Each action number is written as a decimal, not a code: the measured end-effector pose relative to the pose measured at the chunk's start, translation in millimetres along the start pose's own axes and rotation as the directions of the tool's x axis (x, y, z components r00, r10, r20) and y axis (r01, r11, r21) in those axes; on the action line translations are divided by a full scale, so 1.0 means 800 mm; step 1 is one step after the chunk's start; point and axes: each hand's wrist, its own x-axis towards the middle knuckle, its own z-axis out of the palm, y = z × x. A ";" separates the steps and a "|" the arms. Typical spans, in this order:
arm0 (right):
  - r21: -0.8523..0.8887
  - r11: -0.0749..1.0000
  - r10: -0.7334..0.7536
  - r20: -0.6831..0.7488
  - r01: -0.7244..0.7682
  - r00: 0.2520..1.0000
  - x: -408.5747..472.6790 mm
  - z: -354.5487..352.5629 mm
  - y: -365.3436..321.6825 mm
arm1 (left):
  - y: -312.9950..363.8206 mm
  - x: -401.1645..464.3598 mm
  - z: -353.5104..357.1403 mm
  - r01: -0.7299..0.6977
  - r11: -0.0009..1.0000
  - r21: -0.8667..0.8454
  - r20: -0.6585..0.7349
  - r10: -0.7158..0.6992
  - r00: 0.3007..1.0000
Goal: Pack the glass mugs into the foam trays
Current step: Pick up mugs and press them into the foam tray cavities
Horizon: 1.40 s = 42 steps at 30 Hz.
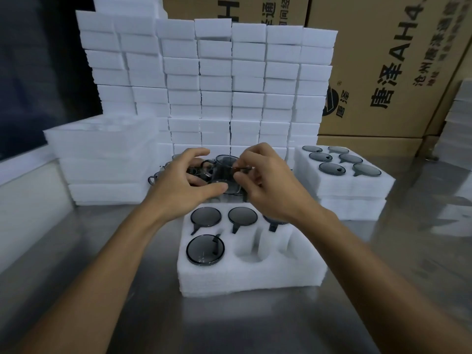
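The brushed steel counter (255, 323) carries a tall wall of stacked white foam blocks (229, 80), with brown printed cardboard cartons (383, 72) behind it. At the right stands a filled white foam tray (339, 182) on a stack of similar trays, six smoky grey mugs seated in it.

In the foreground lies the working white foam tray (245, 272). Four of its pockets hold smoky grey glass mugs, base up; one such seated mug (205, 249) occupies the near-left pocket. Two near pockets (251, 247) appear vacant.

Beyond this tray sits a cluster of loose grey glass mugs (163, 172).

Risk: the mugs stand close together, so lifting one at a slant could knock it against its neighbours and chip the glass. A handle misaligned with its slot could tear the foam.

The left hand (178, 185) curls its fingers round the lifted transparent grey mug (226, 172). The right hand (265, 182) pinches that mug's far side. The mug sits between both hands, above the cluster, just beyond the working tray.
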 end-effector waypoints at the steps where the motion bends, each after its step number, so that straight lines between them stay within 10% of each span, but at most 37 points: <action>1: 0.003 1.000 -0.004 0.003 0.004 1.000 -0.005 -0.003 -0.003 | 0.005 -0.002 0.001 -0.004 0.998 -0.059 0.034 0.006 0.999; 19: 0.227 0.969 0.114 -0.049 -0.100 0.992 -0.052 -0.034 0.007 | 0.038 -0.016 0.025 -0.159 0.963 -0.219 0.134 0.192 0.972; 28: 0.670 0.695 0.469 -0.146 -0.262 0.871 -0.071 -0.027 0.013 | 0.047 -0.030 0.056 -0.031 0.930 -0.366 0.032 0.046 0.998; 36: 0.789 0.563 0.472 -0.060 -0.248 0.880 -0.086 -0.021 0.009 | 0.050 -0.064 0.077 -0.103 0.966 -0.238 -0.074 0.088 0.993; 42: 0.778 0.592 0.397 -0.055 -0.210 0.916 -0.092 -0.021 0.014 | 0.047 -0.067 0.068 0.113 0.741 -0.662 0.102 -0.060 0.993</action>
